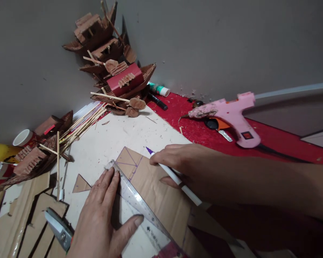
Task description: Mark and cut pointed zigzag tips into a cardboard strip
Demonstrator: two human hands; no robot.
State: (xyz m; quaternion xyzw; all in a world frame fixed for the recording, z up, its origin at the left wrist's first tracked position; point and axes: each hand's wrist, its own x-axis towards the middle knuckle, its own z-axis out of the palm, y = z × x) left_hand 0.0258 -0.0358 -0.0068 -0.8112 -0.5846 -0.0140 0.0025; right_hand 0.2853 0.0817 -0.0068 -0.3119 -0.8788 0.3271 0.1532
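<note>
My left hand lies flat with fingers spread, pressing a clear plastic ruler onto a brown cardboard sheet. Purple lines are drawn on the sheet's upper corner. My right hand is closed around a white marker with a purple tip; the tip hovers just past the cardboard's upper edge, over the white board underneath. A small cut cardboard triangle lies left of the ruler.
A pink glue gun rests on the red cloth at right, by an orange-handled cutter. Cardboard boat models pile against the wall. Thin wooden sticks, cardboard scraps and scissors lie at left.
</note>
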